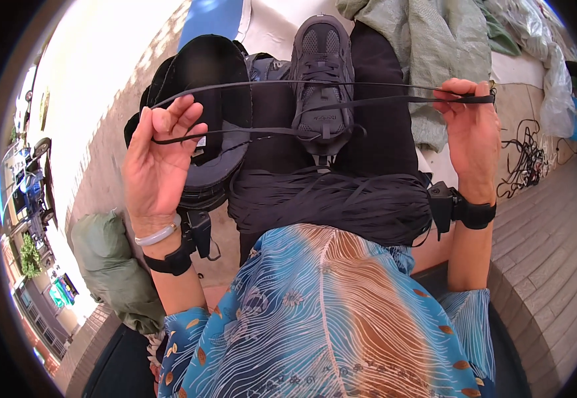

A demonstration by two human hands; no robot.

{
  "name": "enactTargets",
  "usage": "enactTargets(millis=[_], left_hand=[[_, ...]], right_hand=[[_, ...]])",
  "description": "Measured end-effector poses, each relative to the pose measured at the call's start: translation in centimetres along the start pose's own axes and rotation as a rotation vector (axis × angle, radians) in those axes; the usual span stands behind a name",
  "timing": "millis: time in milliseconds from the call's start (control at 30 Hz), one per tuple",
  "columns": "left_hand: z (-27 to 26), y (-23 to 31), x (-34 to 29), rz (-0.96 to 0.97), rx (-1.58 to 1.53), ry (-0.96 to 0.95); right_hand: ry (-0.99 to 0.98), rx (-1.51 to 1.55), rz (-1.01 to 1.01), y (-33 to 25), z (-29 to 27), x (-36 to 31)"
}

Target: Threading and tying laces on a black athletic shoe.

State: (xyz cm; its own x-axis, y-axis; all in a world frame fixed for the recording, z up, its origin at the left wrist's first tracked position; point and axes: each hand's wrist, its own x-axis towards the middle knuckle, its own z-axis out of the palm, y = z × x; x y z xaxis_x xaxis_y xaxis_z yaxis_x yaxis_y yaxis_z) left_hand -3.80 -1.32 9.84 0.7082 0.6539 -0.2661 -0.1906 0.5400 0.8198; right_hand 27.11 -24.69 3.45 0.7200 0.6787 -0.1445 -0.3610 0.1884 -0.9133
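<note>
A thin black shoelace (394, 99) is stretched between my two raised hands in long, nearly level strands. At the left, my left hand (162, 142) is palm up with curled fingers, and the lace loops round its thumb and fingers. My right hand (468, 136) pinches the other end between thumb and fingers. Below the strands, a dark grey sneaker (321, 56) stands between my thighs, toe pointing away; its own laces are threaded in the upper part. Across my lap lies a thick bundle of black laces (328, 202).
Left of my thigh are stacked black and grey padded pieces (212, 73), perhaps shoe parts. A green sack (103, 259) rests at the lower left. On the right are a grey-green woven sack (434, 53), clear plastic (553, 86) and a tangle of black laces (525, 162) on the ground.
</note>
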Motion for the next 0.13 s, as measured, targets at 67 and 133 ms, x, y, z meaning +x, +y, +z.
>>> enactTargets(millis=[67,133], left_hand=[[-1.5,1.2,-0.6,0.043,-0.082,0.001],[-4.1,3.2,-1.4,0.121,-0.159,-0.082]], right_hand=[[0.002,0.079,0.031,-0.2,-3.1,1.2],[-0.086,0.305,0.055,-0.3,-6.2,2.1]])
